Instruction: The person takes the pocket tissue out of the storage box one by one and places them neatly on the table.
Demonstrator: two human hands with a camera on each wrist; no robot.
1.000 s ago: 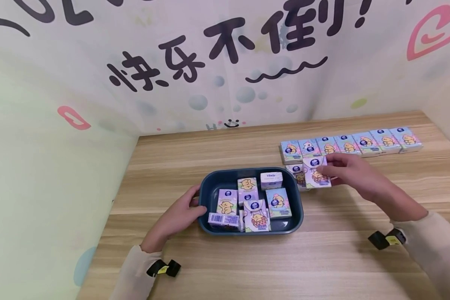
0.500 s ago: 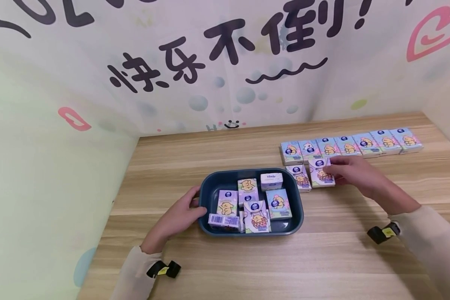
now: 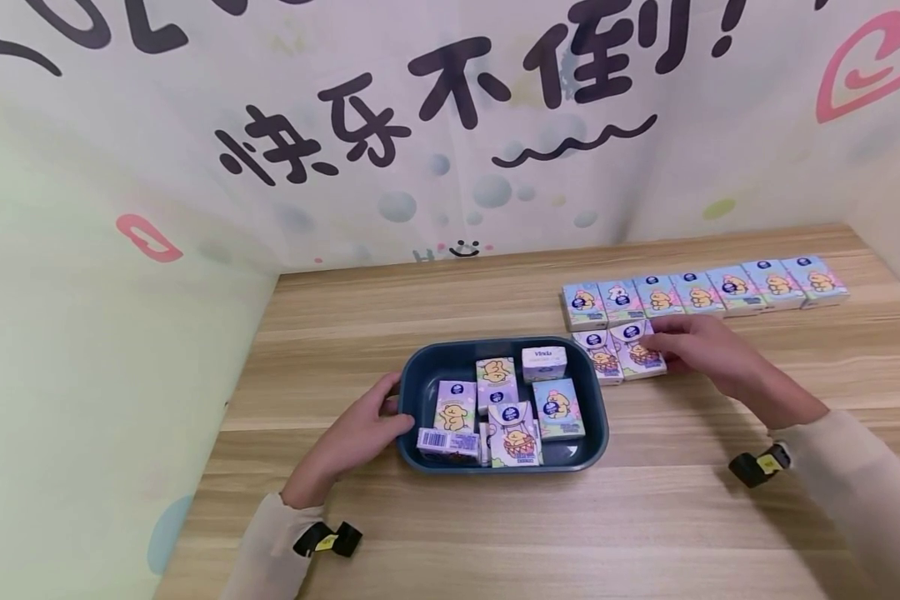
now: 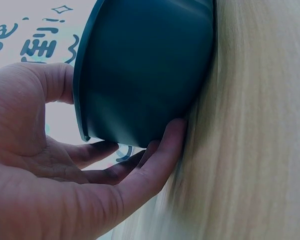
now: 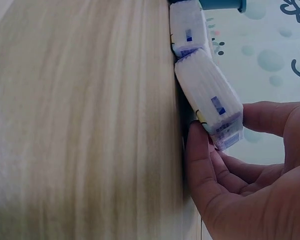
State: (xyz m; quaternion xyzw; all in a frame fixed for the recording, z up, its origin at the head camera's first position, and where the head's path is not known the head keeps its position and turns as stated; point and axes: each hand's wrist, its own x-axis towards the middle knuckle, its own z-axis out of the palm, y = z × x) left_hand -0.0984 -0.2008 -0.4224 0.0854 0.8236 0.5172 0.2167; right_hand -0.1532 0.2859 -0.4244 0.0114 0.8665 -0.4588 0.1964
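Right of the blue bin, a purple pack is pinched by the right hand, held end raised (far end against another pack); the bin is gripped by the left hand. Row placement seems in hand; flat lowering, then release, is likely needed.

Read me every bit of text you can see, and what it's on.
"快乐不倒!": backdrop.
"Vinda": pale pack in the tray; smaller print unreadable.
Barcode, digits too small: purple pack in the tray.
Round logos, row of blue packs: too small.
Label print, held pack in the right hand: blurred.
Backdrop's top-edge lettering: cut off; marks beside the smiley: unclear.
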